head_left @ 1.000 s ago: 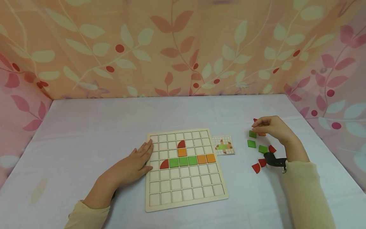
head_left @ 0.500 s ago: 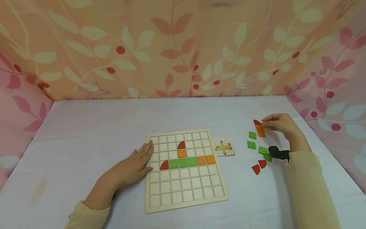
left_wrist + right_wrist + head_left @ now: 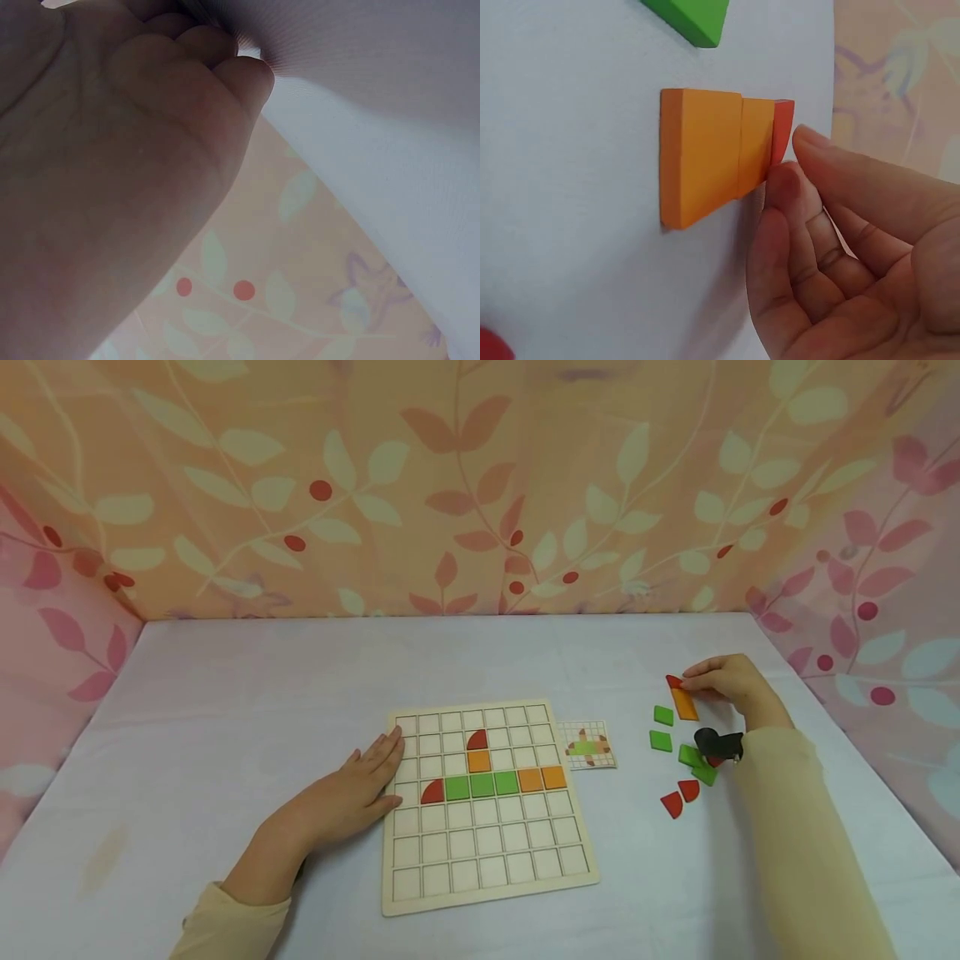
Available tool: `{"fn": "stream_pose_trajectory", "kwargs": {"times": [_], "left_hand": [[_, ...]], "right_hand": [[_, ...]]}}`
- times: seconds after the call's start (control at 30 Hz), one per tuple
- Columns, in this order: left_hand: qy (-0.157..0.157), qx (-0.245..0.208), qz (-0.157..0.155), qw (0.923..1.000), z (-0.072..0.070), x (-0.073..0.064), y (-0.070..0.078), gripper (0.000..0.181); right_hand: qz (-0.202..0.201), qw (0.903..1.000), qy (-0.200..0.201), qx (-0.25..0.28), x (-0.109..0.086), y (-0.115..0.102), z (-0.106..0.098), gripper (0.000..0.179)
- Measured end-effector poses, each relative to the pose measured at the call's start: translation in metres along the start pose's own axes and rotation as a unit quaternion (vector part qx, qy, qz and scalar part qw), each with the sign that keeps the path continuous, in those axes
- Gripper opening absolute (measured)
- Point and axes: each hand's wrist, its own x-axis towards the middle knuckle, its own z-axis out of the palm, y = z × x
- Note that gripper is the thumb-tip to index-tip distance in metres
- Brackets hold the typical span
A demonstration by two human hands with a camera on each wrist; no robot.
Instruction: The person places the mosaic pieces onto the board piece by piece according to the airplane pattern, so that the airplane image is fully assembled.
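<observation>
My left hand (image 3: 345, 797) lies flat with its fingers over the left edge of a wooden grid board (image 3: 491, 893). On the board sit two red quarter-circles, three green squares and several orange squares (image 3: 530, 778), laid in a row with a short column above. Far right, the fingertips of my right hand (image 3: 731, 685) are right at a red quarter-circle tile (image 3: 782, 129). Two orange square tiles (image 3: 712, 150) lie in line with it on the cloth. In the right wrist view, a gap shows between thumb and fingers beside the red tile. The left wrist view shows mostly palm (image 3: 127, 165).
Loose green tiles (image 3: 661, 741) and red quarter-circles (image 3: 672, 805) lie scattered nearer me on the right. A small pattern card (image 3: 592, 745) touches the board's right side. The black wrist camera (image 3: 718, 743) hangs over some tiles. A patterned cloth wall (image 3: 480, 485) stands behind.
My right hand has drawn back to the right from over the orange tiles, uncovering them, then shifted slightly left and up by the red quarter-circle. The left hand has stayed put.
</observation>
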Motion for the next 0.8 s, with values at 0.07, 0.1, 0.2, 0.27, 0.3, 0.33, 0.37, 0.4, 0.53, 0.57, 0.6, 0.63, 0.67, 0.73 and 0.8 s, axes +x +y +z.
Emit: {"fn": "stream_pose_trajectory", "kwargs": {"times": [0.07,0.1,0.2,0.27,0.3,0.33,0.37,0.4,0.53,0.57,0.6,0.63,0.67,0.73,0.8], "left_hand": [[0.000,-0.001,0.001,1.0000,-0.0002,0.0003,-0.0001,0.069],[0.000,-0.001,0.001,1.0000,-0.0002,0.0004,-0.0002,0.069],[0.000,0.000,0.003,1.0000,0.0002,0.0007,-0.0008,0.069],[0.001,0.003,0.004,1.0000,0.0005,0.0007,-0.0012,0.069],[0.001,0.004,0.004,1.0000,0.0006,0.0007,-0.0013,0.069],[0.001,0.004,0.004,1.0000,0.0006,0.0007,-0.0013,0.069],[0.001,0.004,0.003,1.0000,0.0005,0.0007,-0.0013,0.069],[0.001,0.003,0.002,1.0000,0.0003,0.0007,-0.0011,0.069],[0.000,0.002,0.000,1.0000,0.0002,0.0008,-0.0013,0.069],[0.000,0.001,-0.001,1.0000,0.0003,0.0008,-0.0015,0.069],[0.000,0.001,0.001,1.0000,0.0006,0.0009,-0.0017,0.069],[0.000,0.003,0.001,1.0000,0.0008,0.0009,-0.0021,0.069],[0.001,0.003,0.002,1.0000,0.0009,0.0009,-0.0023,0.069],[0.001,0.003,0.002,1.0000,0.0010,0.0010,-0.0025,0.069],[0.001,0.003,0.003,1.0000,0.0010,0.0011,-0.0022,0.069]], "right_hand": [[0.012,0.9998,-0.004,0.016,0.0022,0.0009,0.0004,0.026],[0.017,0.9996,-0.007,0.024,0.0028,0.0012,0.0006,0.025],[0.026,0.9990,-0.017,0.031,0.0037,0.0016,0.0018,0.029],[0.026,0.9990,-0.023,0.029,0.0043,0.0017,0.0027,0.033],[0.025,0.9990,-0.026,0.028,0.0047,0.0018,0.0032,0.033],[0.023,0.9990,-0.027,0.027,0.0051,0.0018,0.0037,0.032],[0.021,0.9990,-0.028,0.028,0.0056,0.0018,0.0042,0.031],[0.018,0.9991,-0.027,0.028,0.0062,0.0021,0.0044,0.029],[0.014,0.9996,-0.019,0.013,0.0077,0.0026,0.0055,0.027],[0.013,0.9997,-0.017,0.009,0.0079,0.0026,0.0060,0.027],[0.012,0.9998,-0.015,0.004,0.0080,0.0024,0.0063,0.027],[0.013,0.9998,-0.015,-0.001,0.0080,0.0022,0.0066,0.027],[0.012,0.9998,-0.014,-0.003,0.0078,0.0020,0.0069,0.026],[0.009,0.9999,-0.011,-0.005,0.0079,0.0018,0.0074,0.023],[0.009,0.9999,-0.009,-0.006,0.0077,0.0018,0.0075,0.020]]}}
